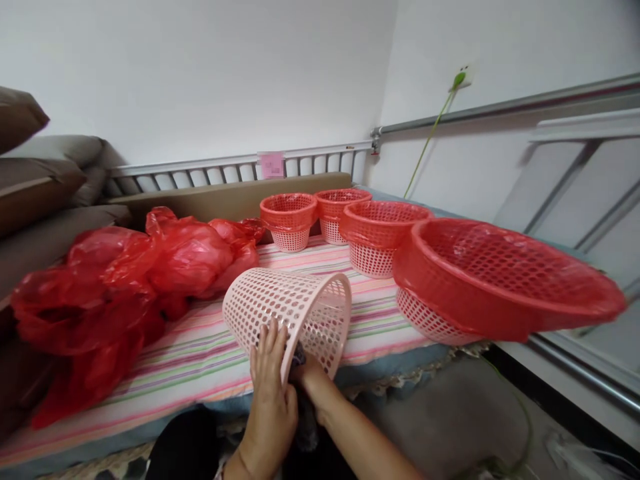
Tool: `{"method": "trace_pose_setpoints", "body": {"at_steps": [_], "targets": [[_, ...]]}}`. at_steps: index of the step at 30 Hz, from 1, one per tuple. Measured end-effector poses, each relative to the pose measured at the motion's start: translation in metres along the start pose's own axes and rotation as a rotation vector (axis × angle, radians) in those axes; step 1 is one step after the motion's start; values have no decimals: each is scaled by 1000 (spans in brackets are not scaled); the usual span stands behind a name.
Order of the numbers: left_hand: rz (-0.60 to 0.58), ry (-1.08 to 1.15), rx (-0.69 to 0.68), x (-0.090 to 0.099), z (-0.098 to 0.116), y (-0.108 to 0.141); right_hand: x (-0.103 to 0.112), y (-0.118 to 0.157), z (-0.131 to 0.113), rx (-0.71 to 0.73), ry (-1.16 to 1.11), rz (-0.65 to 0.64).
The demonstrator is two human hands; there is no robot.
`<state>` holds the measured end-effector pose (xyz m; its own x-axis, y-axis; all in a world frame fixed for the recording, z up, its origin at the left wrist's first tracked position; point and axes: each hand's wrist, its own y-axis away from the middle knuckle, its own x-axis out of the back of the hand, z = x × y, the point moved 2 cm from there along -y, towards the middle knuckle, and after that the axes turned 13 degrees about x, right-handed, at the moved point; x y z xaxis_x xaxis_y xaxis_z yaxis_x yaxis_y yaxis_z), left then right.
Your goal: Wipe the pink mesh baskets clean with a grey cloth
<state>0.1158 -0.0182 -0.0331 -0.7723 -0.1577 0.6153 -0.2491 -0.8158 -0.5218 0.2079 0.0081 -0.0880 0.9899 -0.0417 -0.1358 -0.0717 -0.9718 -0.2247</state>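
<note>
A pale pink perforated plastic wastebasket [263, 293] lies tipped on its side on the striped bedsheet, its mouth turned toward the right and toward me. My left hand [273, 373] holds it near the rim, fingers laid along the outer wall and thumb by the edge. At the mouth, my right hand [310, 380] reaches just inside the rim, closed on a dark cloth [306, 423]. Part of that cloth hangs below the hand, and the fingertips are hidden. Left of the wastebasket, crumpled red plastic bags [185, 257] lie in a loose heap.
Several wastebaskets lined with red bags stand behind and to the right, the nearest one [440, 320] at the bed's edge. Brown stuffed sacks [40, 180] are piled at left. A metal bed rail [210, 177] runs along the wall; a green cord [430, 140] hangs from a socket.
</note>
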Motion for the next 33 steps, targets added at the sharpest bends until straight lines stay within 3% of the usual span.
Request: {"method": "trace_pose_setpoints", "body": {"at_steps": [2,4,5,9,11,14,18,20,27,33], "targets": [[15,23,-3,10,1,-4,-11,3,-15,18,-65,-50],[30,30,9,26,4,-10,-15,7,-20,64,15,-127],[40,22,24,36,6,-15,-14,10,-19,94,163,-170],[15,-78,93,75,13,-36,6,17,3,230,1117,-303],[-32,-145,163,87,17,-44,18,11,8,282,1331,-316],[-122,-224,291,90,25,-56,29,-14,2,364,1362,-309],[-253,-292,361,79,37,-80,33,-51,-10,531,1467,-250],[-289,-304,375,72,42,-92,35,-60,-6,536,1480,-241],[-353,-337,399,50,59,-121,43,-42,39,223,1239,-278],[-359,-348,358,37,54,-134,20,-19,41,88,1056,-249]]}}
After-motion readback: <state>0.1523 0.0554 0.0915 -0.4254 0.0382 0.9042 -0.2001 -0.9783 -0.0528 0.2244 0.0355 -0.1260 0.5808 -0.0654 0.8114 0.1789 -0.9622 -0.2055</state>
